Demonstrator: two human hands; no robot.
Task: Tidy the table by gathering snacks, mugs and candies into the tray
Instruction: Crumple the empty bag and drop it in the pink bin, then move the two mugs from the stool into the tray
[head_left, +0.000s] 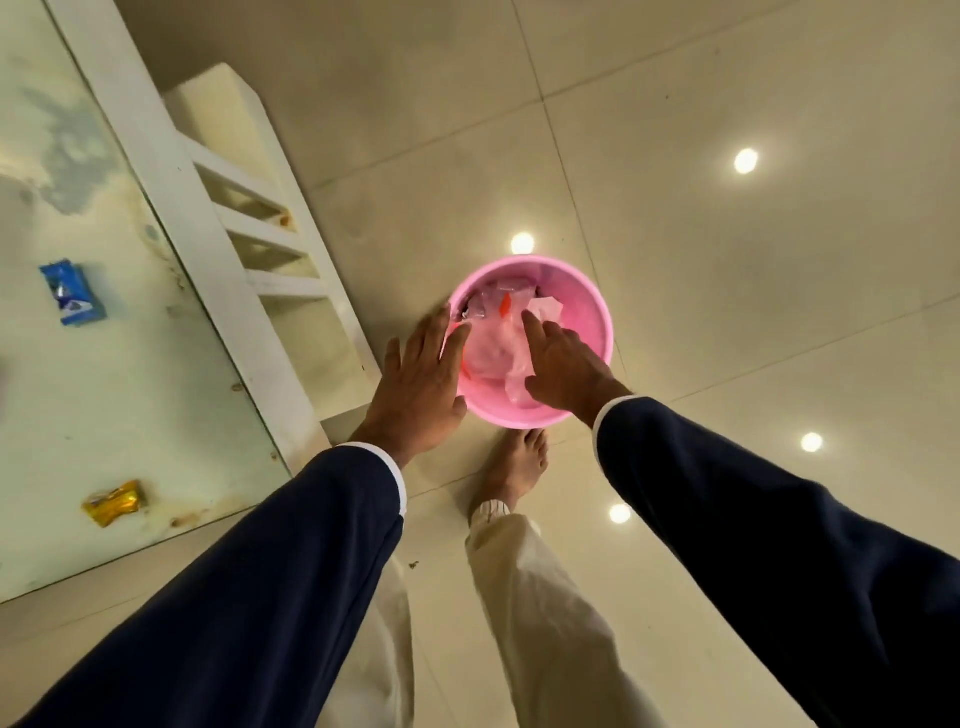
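A pink round bin (584, 312) stands on the floor ahead of me, holding clear plastic wrappers (498, 353). My left hand (421, 384) hovers flat over the bin's left rim, fingers spread, holding nothing. My right hand (563, 366) reaches into the bin, its fingers pressing down on the wrappers. On the glass table (104, 395) at the left lie a blue snack packet (72, 292) and a gold-wrapped candy (113, 503). No tray or mugs are in view.
The table's white frame and slatted shelf (260, 234) run along its right edge beside the bin. Glossy beige floor tiles (727, 312) spread to the right. My bare foot (511, 470) and pale trouser legs stand just behind the bin.
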